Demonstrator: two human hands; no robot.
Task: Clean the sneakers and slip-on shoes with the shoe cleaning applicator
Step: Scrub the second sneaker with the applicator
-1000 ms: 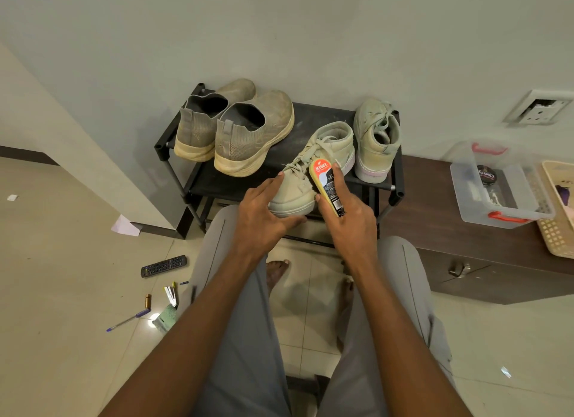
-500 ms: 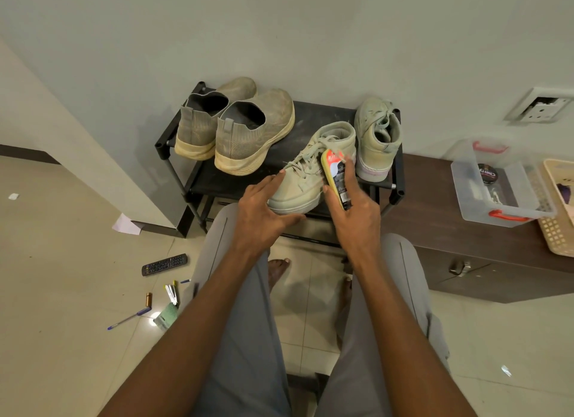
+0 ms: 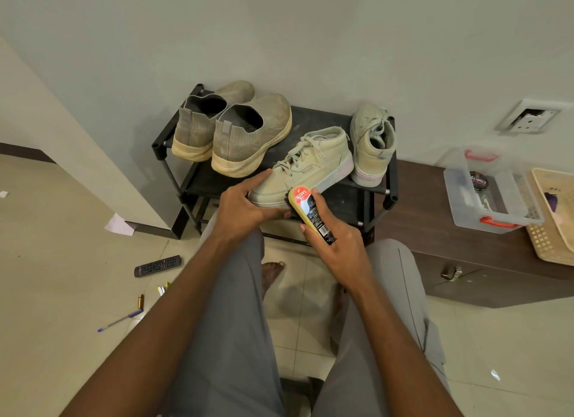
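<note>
A pale lace-up sneaker [image 3: 313, 161] lies on the black shoe rack [image 3: 320, 118], toe pointing towards me. My left hand [image 3: 245, 205] grips its toe, thumb under the sole edge and forefinger along the side. My right hand [image 3: 338, 245] holds the yellow shoe cleaning applicator [image 3: 307, 211], whose dark bristles touch the sneaker's front side near the toe. The second sneaker [image 3: 372, 143] stands at the rack's right end. Two grey knit slip-on shoes [image 3: 248, 137] with cream soles sit at the left, heels towards me.
A dark wooden cabinet [image 3: 435, 230] on the right carries a clear plastic box [image 3: 487, 199] with a polish tin and a wicker basket [image 3: 553, 224]. On the tiled floor at the left lie a remote control [image 3: 157, 265], a pen [image 3: 119, 320] and a small battery [image 3: 140, 301]. My knees fill the foreground.
My right hand has drawn the applicator back from the sneaker's laced middle down to its front side by the toe. My left hand keeps its grip on the toe.
</note>
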